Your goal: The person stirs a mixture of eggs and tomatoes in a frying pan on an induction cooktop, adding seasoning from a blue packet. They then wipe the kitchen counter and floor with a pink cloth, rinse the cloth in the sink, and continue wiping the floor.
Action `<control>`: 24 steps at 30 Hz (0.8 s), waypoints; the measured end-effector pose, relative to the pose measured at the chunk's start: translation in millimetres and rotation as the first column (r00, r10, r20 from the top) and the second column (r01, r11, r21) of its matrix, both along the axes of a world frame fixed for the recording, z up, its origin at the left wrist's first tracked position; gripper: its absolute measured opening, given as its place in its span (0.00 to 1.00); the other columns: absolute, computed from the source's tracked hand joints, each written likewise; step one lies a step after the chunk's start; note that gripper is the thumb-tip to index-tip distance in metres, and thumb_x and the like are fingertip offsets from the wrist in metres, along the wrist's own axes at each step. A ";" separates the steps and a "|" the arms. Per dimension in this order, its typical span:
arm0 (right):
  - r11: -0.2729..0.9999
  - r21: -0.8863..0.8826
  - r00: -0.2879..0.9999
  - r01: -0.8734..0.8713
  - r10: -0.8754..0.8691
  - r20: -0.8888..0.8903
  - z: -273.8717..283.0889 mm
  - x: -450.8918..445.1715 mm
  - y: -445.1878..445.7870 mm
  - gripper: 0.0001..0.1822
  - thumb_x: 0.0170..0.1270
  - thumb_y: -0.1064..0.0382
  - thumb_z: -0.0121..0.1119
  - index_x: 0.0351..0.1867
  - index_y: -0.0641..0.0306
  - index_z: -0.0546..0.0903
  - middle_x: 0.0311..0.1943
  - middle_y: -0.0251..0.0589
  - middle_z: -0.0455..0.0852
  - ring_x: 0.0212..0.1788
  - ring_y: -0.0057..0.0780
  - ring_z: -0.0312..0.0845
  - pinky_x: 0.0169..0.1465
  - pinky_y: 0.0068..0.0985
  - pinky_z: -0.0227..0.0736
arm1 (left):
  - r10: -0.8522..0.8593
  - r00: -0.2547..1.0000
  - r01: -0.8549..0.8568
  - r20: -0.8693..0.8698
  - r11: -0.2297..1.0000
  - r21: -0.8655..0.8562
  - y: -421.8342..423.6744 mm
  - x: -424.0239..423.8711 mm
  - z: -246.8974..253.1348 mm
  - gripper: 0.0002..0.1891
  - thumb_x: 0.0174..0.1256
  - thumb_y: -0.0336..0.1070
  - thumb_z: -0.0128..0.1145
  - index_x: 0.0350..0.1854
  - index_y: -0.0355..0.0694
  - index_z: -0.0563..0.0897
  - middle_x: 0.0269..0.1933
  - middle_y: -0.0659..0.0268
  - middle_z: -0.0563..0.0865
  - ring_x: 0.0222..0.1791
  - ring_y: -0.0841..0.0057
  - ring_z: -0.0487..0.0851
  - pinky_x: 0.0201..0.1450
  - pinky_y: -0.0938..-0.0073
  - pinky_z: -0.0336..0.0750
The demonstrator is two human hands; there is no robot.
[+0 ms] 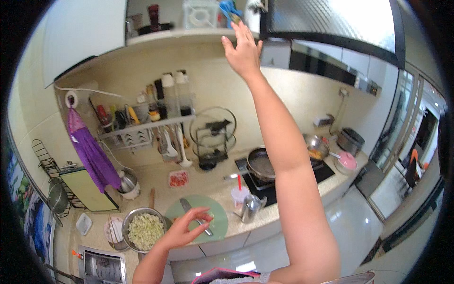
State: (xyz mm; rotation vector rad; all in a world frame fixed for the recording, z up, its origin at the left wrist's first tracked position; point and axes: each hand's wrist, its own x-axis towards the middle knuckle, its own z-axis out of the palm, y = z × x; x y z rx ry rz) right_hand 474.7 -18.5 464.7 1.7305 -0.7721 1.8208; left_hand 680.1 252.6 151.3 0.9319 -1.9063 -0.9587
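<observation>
My right hand (244,48) is raised to an upper cabinet shelf (216,33), its fingers extended and thumb apart. Its fingertips overlap a small brownish-green item (235,18) beside a blue plastic bag (230,7); whether they touch it I cannot tell. Lower down, my left hand (188,229) hovers over a round green cutting board (218,206), fingers curved and apart with nothing visible in them. Partly behind that hand, a kitchen knife (185,204) lies across the board. To its left stands a metal bowl (125,227) of chopped pale-green vegetable (146,230).
A raised cabinet door (333,21) hangs at upper right. On the counter are a tray of chopped red food (178,179), a plastic cup (240,196), a metal pot (251,209) and a frying pan (260,161) on the cooktop. A sink (103,266) lies at lower left.
</observation>
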 end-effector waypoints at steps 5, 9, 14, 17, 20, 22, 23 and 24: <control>0.759 -0.609 0.740 -0.230 0.542 0.398 -49.2 -104.8 137.9 0.28 0.60 0.61 0.67 0.61 0.64 0.72 0.61 0.44 0.77 0.69 0.37 0.66 0.73 0.35 0.53 | -0.167 0.973 0.187 0.162 0.975 -0.117 -31.1 -75.9 19.2 0.21 0.69 0.31 0.61 0.63 0.38 0.74 0.52 0.61 0.86 0.55 0.72 0.83 0.60 0.67 0.75; 0.949 -0.273 0.985 -0.158 0.170 0.023 -73.0 -141.6 138.8 0.27 0.62 0.62 0.63 0.62 0.61 0.73 0.62 0.42 0.76 0.69 0.36 0.66 0.74 0.41 0.52 | -0.427 0.886 0.455 0.180 0.876 -0.158 -63.1 -224.1 15.4 0.19 0.69 0.29 0.59 0.61 0.39 0.75 0.49 0.63 0.86 0.50 0.74 0.84 0.55 0.70 0.76; 0.933 0.006 0.691 -0.360 0.271 -0.670 -140.3 -138.5 190.4 0.25 0.63 0.63 0.59 0.64 0.57 0.73 0.63 0.40 0.76 0.70 0.36 0.65 0.75 0.48 0.50 | -0.429 0.855 0.517 -0.291 0.748 0.416 -98.1 -361.6 -50.6 0.26 0.70 0.43 0.61 0.66 0.38 0.74 0.61 0.56 0.80 0.61 0.66 0.78 0.66 0.63 0.69; 0.789 0.309 0.566 -0.530 0.601 -0.564 -264.2 -243.9 187.1 0.23 0.63 0.64 0.58 0.61 0.57 0.77 0.64 0.39 0.77 0.71 0.33 0.65 0.74 0.52 0.50 | -0.583 0.736 0.586 0.344 0.803 0.108 -77.3 -430.8 -64.2 0.25 0.72 0.43 0.58 0.66 0.37 0.74 0.62 0.56 0.80 0.61 0.65 0.78 0.67 0.64 0.68; 0.675 0.714 0.684 -0.188 0.611 -0.398 -344.8 -390.0 181.0 0.17 0.61 0.66 0.59 0.52 0.52 0.84 0.62 0.37 0.79 0.69 0.34 0.67 0.74 0.53 0.50 | -0.580 0.545 0.649 0.605 0.749 0.133 -81.0 -457.6 -92.0 0.23 0.73 0.43 0.56 0.66 0.37 0.74 0.61 0.56 0.80 0.60 0.65 0.79 0.66 0.65 0.69; 0.559 0.801 0.906 -0.217 0.420 -0.048 -399.9 -487.5 160.5 0.16 0.59 0.71 0.58 0.49 0.57 0.85 0.55 0.41 0.84 0.61 0.40 0.77 0.66 0.41 0.68 | -0.739 0.556 0.597 0.380 0.673 0.437 -98.5 -462.3 -127.7 0.21 0.74 0.41 0.56 0.64 0.38 0.76 0.58 0.55 0.83 0.59 0.66 0.81 0.62 0.67 0.73; 0.539 0.833 0.949 -0.128 0.311 -0.056 -415.1 -530.3 150.3 0.17 0.59 0.72 0.56 0.50 0.59 0.85 0.54 0.44 0.84 0.59 0.43 0.78 0.63 0.36 0.71 | -0.728 0.565 0.570 0.388 0.685 0.453 -105.5 -461.4 -142.8 0.20 0.74 0.40 0.56 0.64 0.38 0.77 0.57 0.56 0.83 0.58 0.66 0.81 0.62 0.67 0.73; 0.514 0.854 0.979 -0.076 0.200 -0.033 -425.4 -568.6 135.4 0.18 0.58 0.76 0.54 0.49 0.61 0.84 0.54 0.47 0.84 0.57 0.45 0.78 0.61 0.36 0.73 | -0.711 0.578 0.541 0.400 0.701 0.464 -116.5 -463.1 -153.0 0.20 0.73 0.40 0.56 0.63 0.39 0.77 0.56 0.56 0.84 0.58 0.66 0.81 0.61 0.67 0.73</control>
